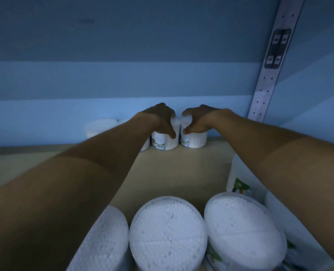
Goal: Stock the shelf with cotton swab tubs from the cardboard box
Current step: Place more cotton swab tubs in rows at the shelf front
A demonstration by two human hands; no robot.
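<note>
Fingers of the left hand (pixel 158 119) and right hand (pixel 198 120) curl over two tubs (pixel 165 142) at the shelf (pixel 172 173) back; a hasty release could topple neighbours.

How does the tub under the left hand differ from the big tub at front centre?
The white cotton swab tub under the left hand stands at the shelf's back, its barcoded side showing; the left hand grips it. The front-centre round tub shows only its swab-filled top, untouched. Both stand upright.
</note>
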